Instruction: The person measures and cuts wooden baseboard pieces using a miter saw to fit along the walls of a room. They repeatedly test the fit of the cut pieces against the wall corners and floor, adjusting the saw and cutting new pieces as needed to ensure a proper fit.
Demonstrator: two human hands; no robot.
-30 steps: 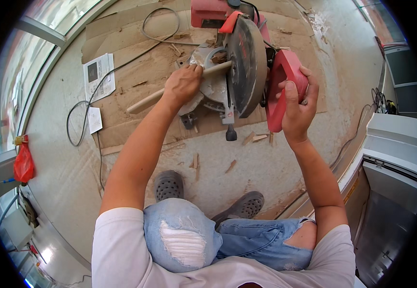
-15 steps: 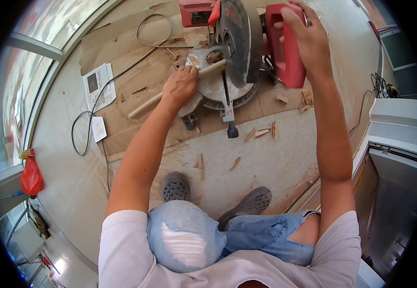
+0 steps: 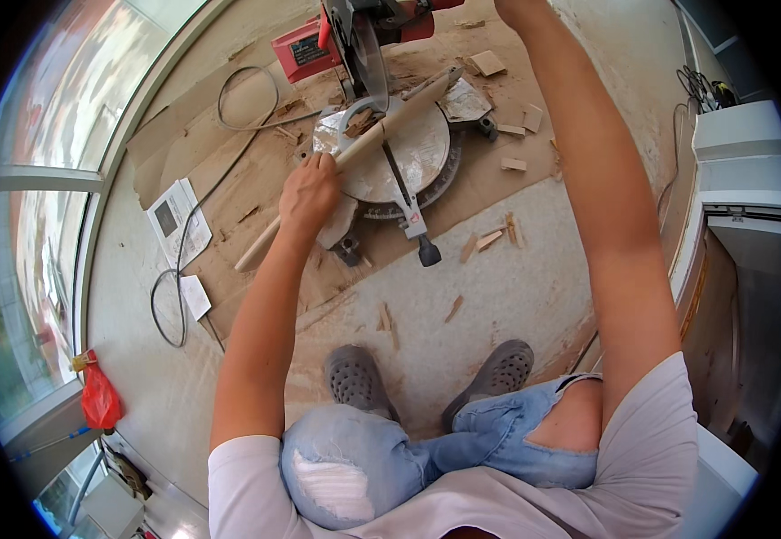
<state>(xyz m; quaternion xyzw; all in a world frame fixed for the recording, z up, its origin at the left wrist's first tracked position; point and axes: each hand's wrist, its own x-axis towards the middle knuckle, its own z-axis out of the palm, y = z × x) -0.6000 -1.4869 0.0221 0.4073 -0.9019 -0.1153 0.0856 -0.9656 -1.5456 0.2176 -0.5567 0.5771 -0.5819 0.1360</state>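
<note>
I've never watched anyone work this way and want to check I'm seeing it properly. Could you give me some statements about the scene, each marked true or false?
1. The left hand is closed on the wooden strip. True.
2. The saw stands on a workbench. False: it stands on cardboard laid over the floor.
3. A red bag shows at the left side. True.
4. The shoes are white trainers. False: they are dark grey clogs with holes.
5. Wood offcuts lie ahead of the feet. True.

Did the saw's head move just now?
Yes: against the round saw table, the saw head has swung up and back, uncovering more of that table.
</note>
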